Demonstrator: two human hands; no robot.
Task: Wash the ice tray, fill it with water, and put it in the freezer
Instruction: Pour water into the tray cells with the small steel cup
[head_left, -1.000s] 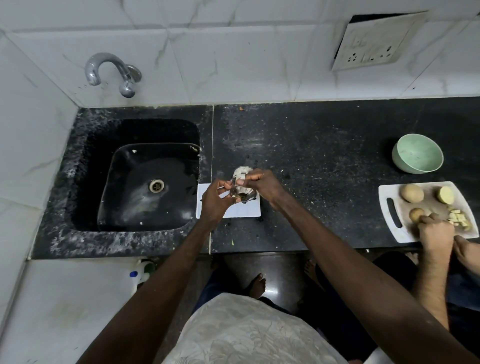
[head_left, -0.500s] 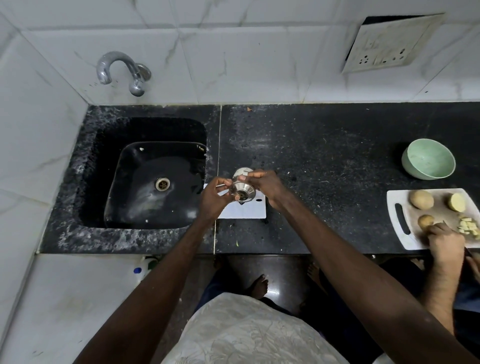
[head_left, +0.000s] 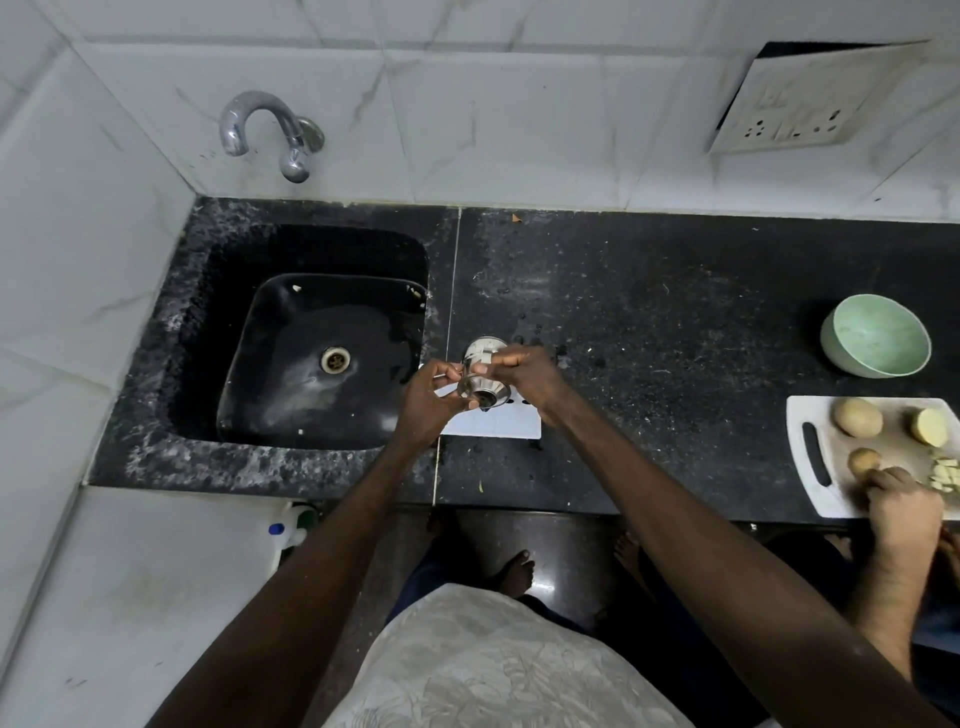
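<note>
Head view: ice tray (head_left: 501, 428) flat, lengthwise left-right, under metal part (head_left: 483, 387).

Apparently no legible text anywhere

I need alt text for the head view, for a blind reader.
The left hand and right hand hold a metal part above a white ice tray on the counter beside the sink. Another person's hand is at a cutting board.
</note>
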